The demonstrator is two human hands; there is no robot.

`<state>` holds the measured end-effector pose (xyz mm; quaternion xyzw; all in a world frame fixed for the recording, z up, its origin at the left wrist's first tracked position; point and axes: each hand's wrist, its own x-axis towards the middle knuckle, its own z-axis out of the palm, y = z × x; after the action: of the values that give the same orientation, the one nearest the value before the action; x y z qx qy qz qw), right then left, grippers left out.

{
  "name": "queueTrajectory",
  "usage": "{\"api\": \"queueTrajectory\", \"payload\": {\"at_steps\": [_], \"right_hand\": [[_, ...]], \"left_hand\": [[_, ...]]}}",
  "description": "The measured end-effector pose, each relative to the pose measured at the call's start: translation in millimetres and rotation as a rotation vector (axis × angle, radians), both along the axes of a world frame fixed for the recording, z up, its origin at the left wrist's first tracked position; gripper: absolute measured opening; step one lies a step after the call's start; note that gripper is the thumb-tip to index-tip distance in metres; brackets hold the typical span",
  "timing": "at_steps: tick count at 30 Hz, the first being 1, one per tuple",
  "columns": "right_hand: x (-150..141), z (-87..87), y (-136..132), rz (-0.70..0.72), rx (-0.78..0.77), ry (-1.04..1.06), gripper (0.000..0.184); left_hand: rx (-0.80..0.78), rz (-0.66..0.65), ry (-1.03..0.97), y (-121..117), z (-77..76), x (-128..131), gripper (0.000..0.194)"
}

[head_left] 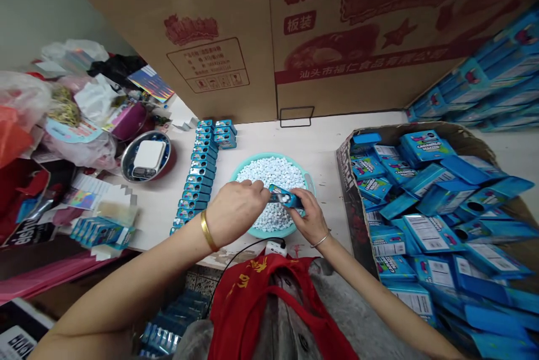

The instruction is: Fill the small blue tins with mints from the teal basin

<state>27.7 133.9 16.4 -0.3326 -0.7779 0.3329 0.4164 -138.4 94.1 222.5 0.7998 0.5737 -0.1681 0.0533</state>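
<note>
Above a turquoise basin (310, 180) filled with small white candies (273, 169), my right hand (310, 215) grips a small blue candy box (295, 201). White pieces show at the opening of this box. My left hand (241, 209), with a gold bangle at the wrist, is closed right at the box's left end. A shiny dark piece (275, 197) sticks out from its fingers towards the box; what it is, I cannot make out. To the left, small blue boxes (201, 172) stand in a long row, with a short second row (225, 134) beside its far end.
A large carton (347, 197) heaped with blue boxes stands at my right. Brown cardboard cartons (236, 6) wall off the back. On the left are a metal bowl (167, 166) holding a white device (149, 156) and piled plastic bags (84, 141). A cable (236, 256) runs along the front edge.
</note>
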Motion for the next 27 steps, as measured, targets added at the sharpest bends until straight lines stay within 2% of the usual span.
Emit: {"api": "queueTrajectory", "payload": {"at_steps": [3,5,7,9,11,13,15,18,20,22,24,27], "right_hand": [[0,-1.4,-1,-0.010,-0.052,0.035,0.035],[2,-2.1,-1,-0.025,-0.091,0.042,0.033],[5,-2.1,1,-0.046,-0.128,0.049,0.032],[7,-1.5,2,-0.040,-0.160,0.060,0.032],[6,-1.0,2,0.004,-0.190,0.072,0.033],[-2,-0.4,0,0.053,-0.224,0.077,0.033],[-14,2.1,-2,0.080,-0.250,0.082,0.033],[-34,12.7,0,0.096,-0.216,0.092,0.039],[-42,20.5,14,0.086,-0.145,0.067,0.052],[-38,23.2,41,0.012,-0.068,0.016,0.057],[-16,19.1,78,-0.158,-0.003,-0.032,0.048],[45,3.4,137,-0.459,0.053,-0.115,0.033]], "left_hand": [[0.045,0.033,-0.041,-1,1.6,-11,0.016],[0.110,0.141,-0.167,-2,-11.1,-30,0.015],[0.163,0.277,-0.358,-5,-34.5,-49,0.020],[0.182,0.360,-0.572,-8,-63.2,-59,0.034],[0.188,0.338,-0.759,-10,-89.5,-60,0.051],[0.195,0.270,-0.880,-9,-107.1,-56,0.065],[0.155,0.209,-0.918,-3,-112.7,-53,0.062],[0.048,0.147,-0.890,13,-101.9,-62,0.036],[0.055,0.142,-0.858,27,-92.3,-82,0.030],[0.156,0.190,-0.817,45,-91.2,-114,0.033],[0.311,0.279,-0.748,69,-102.0,-154,0.037],[0.433,0.387,-0.616,103,-130.4,-210,0.045]]}}
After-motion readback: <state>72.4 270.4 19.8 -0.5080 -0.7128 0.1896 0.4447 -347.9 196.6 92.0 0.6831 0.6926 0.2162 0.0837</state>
